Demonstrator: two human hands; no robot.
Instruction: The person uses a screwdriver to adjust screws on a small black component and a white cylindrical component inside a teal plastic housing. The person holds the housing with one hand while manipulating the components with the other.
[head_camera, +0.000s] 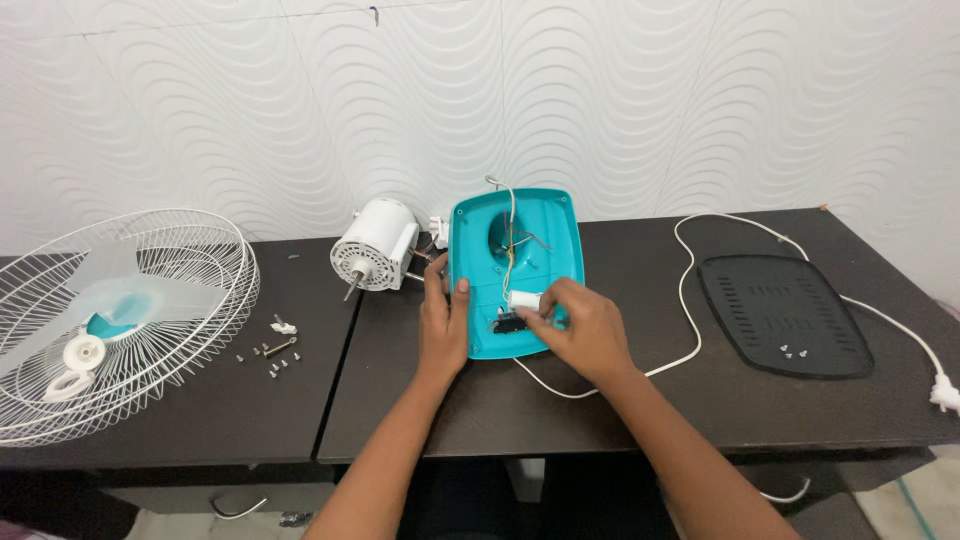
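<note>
Item 1: white wire fan guard (150, 330), one, lying flat at the far left of the dark surface (600, 400), overhanging its front edge; a translucent blade (130, 295) and white caps rest inside it.
Item 2: loose screws (270, 362), about six, scattered just right of the guard.
Item 3: white fan motor (375, 245), one, shaft toward the camera, near the wall.
Item 4: left hand (443, 325), fingers curled, gripping the left rim of the teal fan base (525, 215), thumb on top.
Item 5: the teal fan base, one, upturned at centre, wires inside.
Item 6: right hand (580, 330), fingertips pinched shut on a small white part (524, 298) inside the base.
Item 7: white power cord (690, 300), one, looping right to a plug at the edge.
Item 8: black base plate (785, 315), one, flat, carrying three screws; open surface lies in front.
</note>
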